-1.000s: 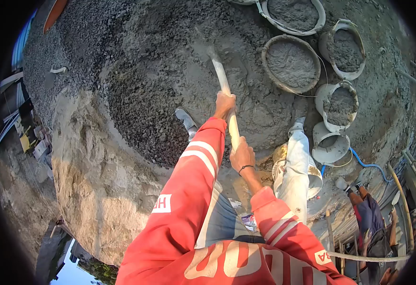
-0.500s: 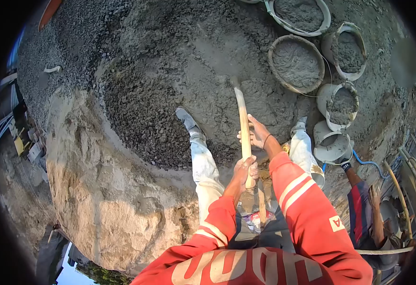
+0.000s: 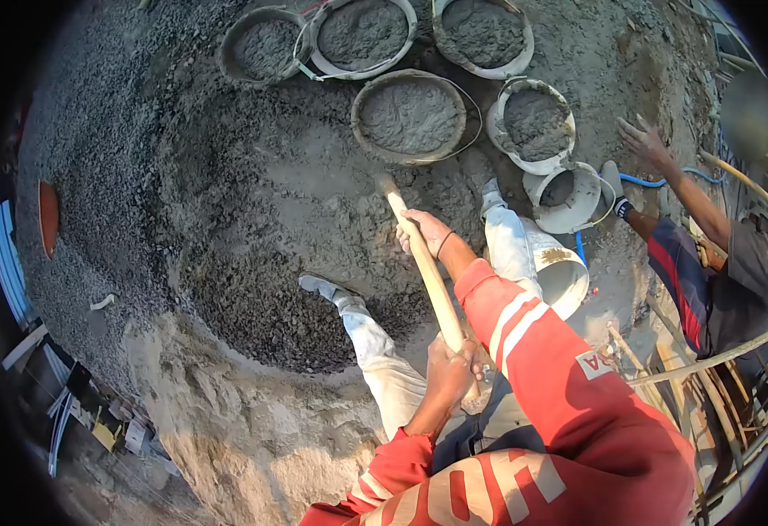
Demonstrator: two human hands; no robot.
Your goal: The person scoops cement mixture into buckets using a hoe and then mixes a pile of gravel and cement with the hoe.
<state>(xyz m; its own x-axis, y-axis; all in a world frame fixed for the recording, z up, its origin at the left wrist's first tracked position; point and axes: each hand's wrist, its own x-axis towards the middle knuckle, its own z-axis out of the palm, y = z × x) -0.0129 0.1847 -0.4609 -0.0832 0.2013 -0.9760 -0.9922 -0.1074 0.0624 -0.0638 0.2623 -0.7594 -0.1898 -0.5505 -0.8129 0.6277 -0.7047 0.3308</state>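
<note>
My left hand (image 3: 450, 375) is closed round the lower end of a long wooden tool handle (image 3: 434, 285). Farther up the same handle, my right hand (image 3: 422, 235) grips it. The handle slants away from me, and its far end meets the wet grey concrete (image 3: 305, 175). The tool's head is hidden there, so its kind cannot be made out. My feet stand apart in the mix, on either side of the tool. Just beyond its tip is a round bucket (image 3: 357, 123) filled with concrete.
Several more concrete-filled buckets (image 3: 568, 131) stand ahead and to the right. A white bucket (image 3: 578, 289) lies tipped beside my right leg. At the right, a co-worker (image 3: 757, 280) stretches out a hand (image 3: 651, 145). Gravel (image 3: 94, 210) spreads left; a pale sandy mound (image 3: 217, 412) rises nearer me.
My view has turned right, so the buckets appear farther left. My right hand has gone from loosely open to wrapped round the handle, farther up. The co-worker's arm is now stretched out.
</note>
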